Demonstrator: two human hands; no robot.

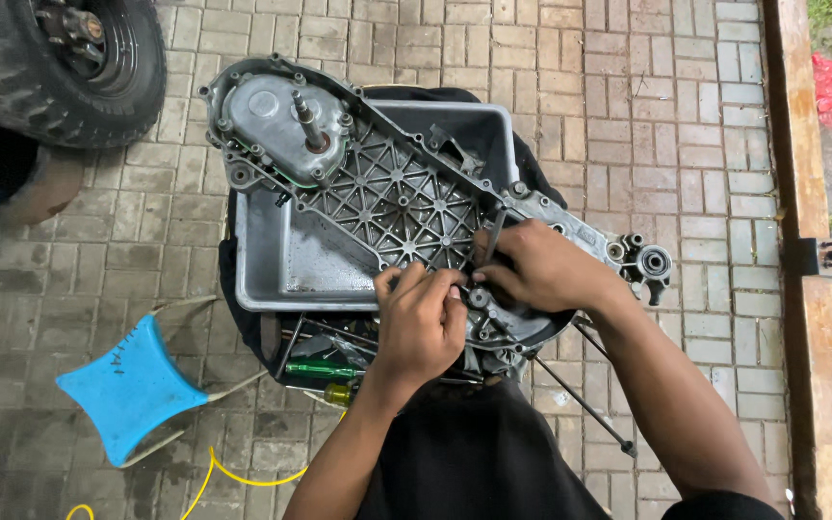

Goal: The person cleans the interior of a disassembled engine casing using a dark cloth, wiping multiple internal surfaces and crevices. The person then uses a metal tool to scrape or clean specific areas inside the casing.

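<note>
Both my hands work close together on the casing (387, 193): left hand (423, 318) pinching its rim, right hand (541, 265) gripping a tool (495, 231). Looks heavy, rigid, oily; I'd grab the ribbed edges.

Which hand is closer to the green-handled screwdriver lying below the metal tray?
The left hand. It rests on the grey engine casing just above and right of the green-handled screwdriver. The right hand sits farther right and higher on the casing.

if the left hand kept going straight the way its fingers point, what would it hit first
The left hand points up the picture, away from the person. First in line looks like the ribbed web of the grey engine case, which its fingertips already seem to touch; beyond lies the grey metal tray. Depth is unclear.
</note>
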